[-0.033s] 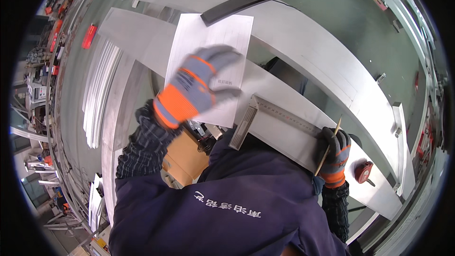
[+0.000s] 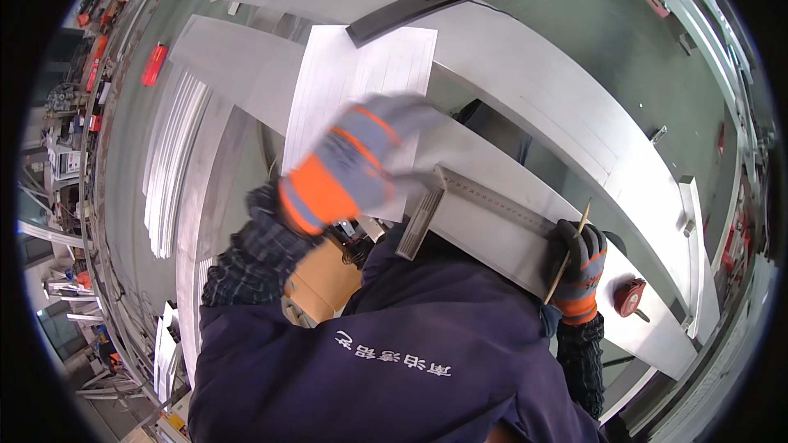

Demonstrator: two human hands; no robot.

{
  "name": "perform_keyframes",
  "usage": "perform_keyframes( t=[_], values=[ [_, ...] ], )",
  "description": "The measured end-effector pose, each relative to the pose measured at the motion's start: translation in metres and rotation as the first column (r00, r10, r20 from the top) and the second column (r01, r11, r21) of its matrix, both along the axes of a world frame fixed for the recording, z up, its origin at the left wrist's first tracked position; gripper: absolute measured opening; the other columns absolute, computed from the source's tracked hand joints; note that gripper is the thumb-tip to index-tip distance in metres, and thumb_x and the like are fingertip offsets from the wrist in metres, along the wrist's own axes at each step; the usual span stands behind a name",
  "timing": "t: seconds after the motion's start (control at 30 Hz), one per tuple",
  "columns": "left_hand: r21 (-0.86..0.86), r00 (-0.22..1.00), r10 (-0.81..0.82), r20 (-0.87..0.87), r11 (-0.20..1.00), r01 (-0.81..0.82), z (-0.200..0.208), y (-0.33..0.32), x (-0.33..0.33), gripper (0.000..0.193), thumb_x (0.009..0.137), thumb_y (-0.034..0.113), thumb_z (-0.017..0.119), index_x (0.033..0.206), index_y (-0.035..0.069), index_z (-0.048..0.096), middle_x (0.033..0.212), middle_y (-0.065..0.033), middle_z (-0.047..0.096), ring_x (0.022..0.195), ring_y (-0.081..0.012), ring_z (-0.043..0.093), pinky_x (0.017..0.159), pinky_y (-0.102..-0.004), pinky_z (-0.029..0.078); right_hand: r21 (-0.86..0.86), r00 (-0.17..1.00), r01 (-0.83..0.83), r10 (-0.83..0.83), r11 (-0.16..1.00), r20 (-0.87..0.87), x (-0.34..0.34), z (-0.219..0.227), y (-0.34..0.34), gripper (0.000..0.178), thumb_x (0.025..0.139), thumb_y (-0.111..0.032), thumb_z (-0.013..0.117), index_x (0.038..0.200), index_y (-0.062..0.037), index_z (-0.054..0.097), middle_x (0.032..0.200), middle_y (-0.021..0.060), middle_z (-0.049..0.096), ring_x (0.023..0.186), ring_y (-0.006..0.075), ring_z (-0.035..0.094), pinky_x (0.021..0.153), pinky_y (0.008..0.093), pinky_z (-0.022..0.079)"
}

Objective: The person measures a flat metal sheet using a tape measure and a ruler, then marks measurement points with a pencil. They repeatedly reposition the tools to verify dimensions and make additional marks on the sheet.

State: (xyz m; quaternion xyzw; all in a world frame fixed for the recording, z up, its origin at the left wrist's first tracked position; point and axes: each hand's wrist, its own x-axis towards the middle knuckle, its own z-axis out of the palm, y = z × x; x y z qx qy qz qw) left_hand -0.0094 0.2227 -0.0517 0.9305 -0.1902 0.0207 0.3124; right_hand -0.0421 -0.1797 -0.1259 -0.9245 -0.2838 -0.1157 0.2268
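Note:
My left hand [image 2: 353, 160], in a grey and orange work glove, hovers over a sheet of paper [image 2: 332, 66]. Motion smears its fingers, but they look stretched out and apart from the thumb, with nothing seen between them. The thumb reaches toward the corner of a try square [image 2: 492, 201], whose ruled blade lies on a long silvery metal panel [image 2: 472, 148]. At the far end of that blade rests my right hand [image 2: 581, 262], gloved alike. A thin wooden pencil [image 2: 561, 276] is held slantwise in its curled fingers.
A dark metal strip [image 2: 419, 10] lies across the paper's top edge. Right of my right hand is a red tape measure [image 2: 629, 298]. Beyond runs a second long panel [image 2: 574, 107], with a short metal profile [image 2: 691, 254] at its right end. Pale strips [image 2: 176, 164] are stacked on the left.
My left hand has moved a little to the right and down, toward the square's corner, and is more blurred. The right hand, pencil and square stay in place.

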Motion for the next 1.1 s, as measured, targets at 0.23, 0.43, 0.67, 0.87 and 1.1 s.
perform_keyframes(
  t=[0.23, 0.43, 0.67, 0.87, 1.1],
  values=[
    [0.406, 0.973, -0.223, -0.055, 0.885, 0.226, -0.039, -0.085, -0.007, 0.050, 0.085, 0.038, 0.082, 0.126, 0.013, 0.067, 0.131, -0.0098, 0.066, 0.119, -0.0313, 0.062, 0.097, -0.0444, 0.050, 0.083, 1.000, -0.010, 0.012, 0.996, -0.020, 0.000, 0.000, -0.006, 0.044, 0.076, -0.002, 0.074, 0.120, -0.0050, 0.070, 0.110, 0.0146, 0.073, 0.103, 0.0385, 0.067, 0.091, 0.0497, 0.052],
    [0.514, 0.936, -0.205, -0.287, 0.791, 0.331, -0.034, -0.097, -0.003, 0.044, 0.084, 0.022, 0.078, 0.125, 0.011, 0.066, 0.121, -0.0122, 0.065, 0.117, -0.0360, 0.061, 0.096, -0.0480, 0.050, 0.224, 0.997, 0.075, -0.078, 0.972, 0.004, -0.007, -0.005, -0.014, 0.044, 0.078, -0.001, 0.072, 0.122, -0.0029, 0.069, 0.116, 0.0180, 0.070, 0.107, 0.0411, 0.066, 0.094, 0.0506, 0.053],
    [0.200, 0.847, -0.146, -0.511, 0.938, 0.283, -0.005, -0.086, -0.006, 0.042, 0.090, 0.022, 0.076, 0.125, 0.004, 0.062, 0.113, -0.0180, 0.067, 0.108, -0.0389, 0.067, 0.093, -0.0486, 0.054, 0.381, 0.945, 0.272, -0.320, 0.883, 0.067, -0.015, 0.010, -0.022, 0.037, 0.092, -0.004, 0.061, 0.127, 0.0048, 0.065, 0.116, 0.0225, 0.070, 0.109, 0.0397, 0.066, 0.096, 0.0486, 0.052],
    [-0.307, 0.801, -0.129, -0.584, 0.949, -0.071, 0.052, -0.050, 0.018, 0.028, 0.094, 0.010, 0.074, 0.119, 0.003, 0.063, 0.104, -0.0090, 0.072, 0.095, -0.0196, 0.070, 0.082, -0.0344, 0.056, 0.737, 0.781, 0.446, -0.623, 0.507, -0.043, -0.003, 0.026, -0.027, 0.056, 0.111, -0.036, 0.039, 0.145, 0.0057, 0.052, 0.114, 0.0193, 0.074, 0.103, 0.0284, 0.072, 0.094, 0.0413, 0.054],
    [-0.801, 0.851, -0.144, -0.505, 0.444, -0.401, 0.017, -0.121, 0.007, 0.036, 0.100, 0.005, 0.068, 0.135, 0.001, 0.058, 0.106, -0.0035, 0.067, 0.096, -0.0116, 0.065, 0.086, -0.0287, 0.056, 0.478, 0.955, 0.295, -0.274, 0.827, -0.117, 0.002, 0.047, 0.024, 0.051, 0.098, -0.013, 0.068, 0.144, 0.0037, 0.054, 0.122, 0.0223, 0.072, 0.113, 0.0308, 0.070, 0.103, 0.0403, 0.050]
  ],
)
